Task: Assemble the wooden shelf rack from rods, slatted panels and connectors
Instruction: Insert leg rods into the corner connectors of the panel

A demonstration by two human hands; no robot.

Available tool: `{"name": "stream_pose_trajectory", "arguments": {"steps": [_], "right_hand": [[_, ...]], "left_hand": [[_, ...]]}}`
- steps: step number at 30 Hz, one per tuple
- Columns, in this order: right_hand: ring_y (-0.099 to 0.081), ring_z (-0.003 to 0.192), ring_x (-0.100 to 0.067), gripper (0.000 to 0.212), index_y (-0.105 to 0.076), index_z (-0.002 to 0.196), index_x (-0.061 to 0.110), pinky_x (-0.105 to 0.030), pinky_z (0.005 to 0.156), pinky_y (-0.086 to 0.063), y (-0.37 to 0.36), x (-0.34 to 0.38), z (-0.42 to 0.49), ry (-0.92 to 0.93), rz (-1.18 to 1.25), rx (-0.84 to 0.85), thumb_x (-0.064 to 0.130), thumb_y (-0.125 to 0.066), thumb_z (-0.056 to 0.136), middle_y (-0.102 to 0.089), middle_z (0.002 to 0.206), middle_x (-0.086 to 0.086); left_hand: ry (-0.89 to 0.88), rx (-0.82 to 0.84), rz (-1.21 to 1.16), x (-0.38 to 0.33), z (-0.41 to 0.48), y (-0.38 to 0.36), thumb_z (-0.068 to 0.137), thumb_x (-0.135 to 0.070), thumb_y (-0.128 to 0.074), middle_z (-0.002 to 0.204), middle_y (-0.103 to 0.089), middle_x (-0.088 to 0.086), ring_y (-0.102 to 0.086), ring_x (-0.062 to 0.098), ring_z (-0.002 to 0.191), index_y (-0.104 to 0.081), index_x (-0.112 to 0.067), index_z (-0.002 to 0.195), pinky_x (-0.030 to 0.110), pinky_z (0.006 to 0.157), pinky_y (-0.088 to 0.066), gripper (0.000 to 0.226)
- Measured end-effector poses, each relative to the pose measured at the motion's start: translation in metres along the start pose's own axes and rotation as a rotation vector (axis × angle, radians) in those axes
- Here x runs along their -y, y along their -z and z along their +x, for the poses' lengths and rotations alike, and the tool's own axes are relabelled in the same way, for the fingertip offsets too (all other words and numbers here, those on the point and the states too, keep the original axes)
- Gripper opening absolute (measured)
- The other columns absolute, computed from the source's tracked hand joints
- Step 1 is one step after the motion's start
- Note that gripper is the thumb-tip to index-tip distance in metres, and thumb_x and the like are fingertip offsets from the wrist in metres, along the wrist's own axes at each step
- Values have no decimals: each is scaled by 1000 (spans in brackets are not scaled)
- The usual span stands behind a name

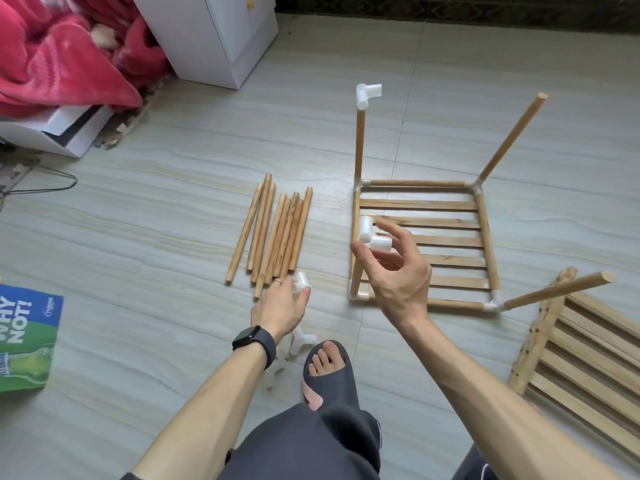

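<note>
A pile of white connectors (294, 344) lies half hidden behind the left hand (280, 308), whose grip pinches one connector (300, 282) beside the loose rods (277, 233). The right hand (398, 271) grips another connector (372, 235) above the slatted panel (446, 242); spare panels (585, 362) run off-frame right.

Loose rods (275, 233) lie left of the slatted frame (424, 244); spare panels (581, 362) lie at its right. Spare connectors (294, 344) sit near the foot (327, 367), below the rods. A box (26, 341) lies far left.
</note>
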State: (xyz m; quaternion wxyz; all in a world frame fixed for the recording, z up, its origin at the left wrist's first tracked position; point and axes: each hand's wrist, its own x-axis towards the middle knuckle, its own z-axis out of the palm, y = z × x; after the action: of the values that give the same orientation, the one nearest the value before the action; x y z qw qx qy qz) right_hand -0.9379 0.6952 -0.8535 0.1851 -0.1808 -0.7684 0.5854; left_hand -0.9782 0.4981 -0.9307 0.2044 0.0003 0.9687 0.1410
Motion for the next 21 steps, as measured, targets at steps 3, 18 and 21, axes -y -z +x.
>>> {"name": "stream_pose_trajectory", "arguments": {"steps": [3,18,21], "right_hand": [[-73,83,1,46,-66,125,26,-24,72,-61,2,0,2,123,-144,38,43,-81,85,-77,97,6],[-74,72,-7,36,-71,114,11,-34,67,-62,2,-10,16,334,-295,40,28,-77,83,-75,104,0],[-72,83,-7,50,-67,127,23,-38,78,-60,16,1,21,230,-391,210,49,-70,85,-72,116,7]], "left_hand": [[-13,-27,-42,-8,-4,11,101,-56,-39,127,-60,4,-58,27,113,-57,-17,127,42,88,-50,50],[-155,-45,-778,-75,-15,119,97,-48,-61,100,-73,2,-69,20,94,-69,-20,105,29,74,-50,31],[-216,22,-919,-95,-24,150,93,-39,-70,107,-74,6,-71,19,96,-69,-15,115,31,79,-55,33]]}}
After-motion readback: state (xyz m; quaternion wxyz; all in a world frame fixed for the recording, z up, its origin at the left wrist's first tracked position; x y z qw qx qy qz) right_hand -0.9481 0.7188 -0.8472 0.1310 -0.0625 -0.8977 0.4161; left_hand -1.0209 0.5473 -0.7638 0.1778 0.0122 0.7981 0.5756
